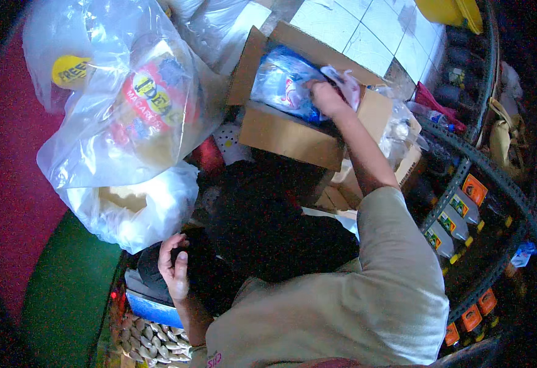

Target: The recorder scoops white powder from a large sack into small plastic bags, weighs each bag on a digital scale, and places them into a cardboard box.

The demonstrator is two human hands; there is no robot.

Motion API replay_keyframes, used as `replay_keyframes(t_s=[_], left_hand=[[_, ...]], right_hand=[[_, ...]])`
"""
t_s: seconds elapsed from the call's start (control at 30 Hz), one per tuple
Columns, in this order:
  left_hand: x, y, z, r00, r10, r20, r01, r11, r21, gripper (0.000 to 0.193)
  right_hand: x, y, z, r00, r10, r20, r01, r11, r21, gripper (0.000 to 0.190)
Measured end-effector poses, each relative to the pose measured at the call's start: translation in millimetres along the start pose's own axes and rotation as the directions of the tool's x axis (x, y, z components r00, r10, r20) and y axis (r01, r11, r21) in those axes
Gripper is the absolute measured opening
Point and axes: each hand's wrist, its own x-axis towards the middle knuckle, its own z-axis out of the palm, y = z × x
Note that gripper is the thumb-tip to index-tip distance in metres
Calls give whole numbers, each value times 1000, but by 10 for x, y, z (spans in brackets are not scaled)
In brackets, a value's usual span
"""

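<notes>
An open cardboard box [291, 138] stands ahead of me, its flaps spread outward. Blue and clear plastic packaging [284, 85] fills much of its inside. My right hand [328, 97] reaches into the box at its right side, against the plastic and beside a whitish-pink plastic bag [349, 87]; whether the fingers grip anything is hidden. Near my lap, my left hand [174, 267] is raised with its fingers slightly curled and nothing visible in it. Just beyond it sits a white plastic bag [171, 202] with an opening that shows a tan content.
A large clear plastic bag [89, 147] of packaged macaroni fills the upper left. Metal shelving [489, 156] with bottles curves along the right. More cardboard [378, 110] and crumpled clear plastic [397, 124] adjoin the box. Small packed items [153, 340] lie at the lower left.
</notes>
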Motion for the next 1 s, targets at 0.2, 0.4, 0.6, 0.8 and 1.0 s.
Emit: replay_keyframes(t_s=[0.2,0.4,0.6,0.8,1.0], left_hand=[[6,9,25,1000,-26,-1,26,1000,-16,30],[50,31,38,1000,-5,5,5,999,-37,29],[31,32,-37,1000,10,22,-10,1000,8,28],[21,65,10,998,66,10,-67,996,62,29],[-139,25,11,989,146,-30,-144,987,65,28]], right_hand=[[343,3,173,985,58,163,-63,998,25,24],[545,37,19,970,-83,230,61,993,101,25],[457,256,156,967,-236,90,222,964,143,31],[-354,-216,-99,981,-193,0,191,973,-132,38],[-781,-180,-298,993,-37,-116,-61,673,-737,38]])
